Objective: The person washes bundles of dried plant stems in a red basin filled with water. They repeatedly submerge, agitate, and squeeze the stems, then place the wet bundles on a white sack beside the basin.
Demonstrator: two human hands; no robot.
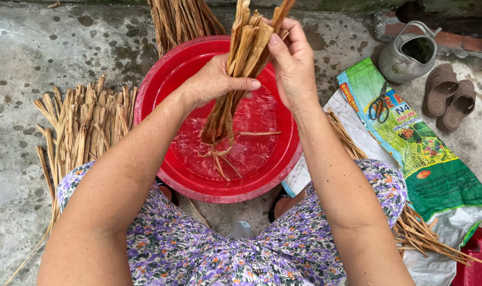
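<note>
1. Straw bundle (240,69): flat, tan, fibrous strips, dry up top, dark and wet at the lower end, held upright over the basin.
2. Left hand (215,82) clamps its middle; right hand (291,58) pinches the top strips.
3. Red basin (161,90): round, glossy plastic, holding rippled water.
4. Loose straw (84,127) lies on rough, stained concrete (18,53).

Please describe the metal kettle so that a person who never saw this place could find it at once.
Start at the red basin of water in the middle, then look to the upper right across the concrete ground. Past the green printed sack, beside a pair of brown sandals, stands the kettle. It is the only grey metal thing there, lidless, with its handle arched over its open mouth.
</note>
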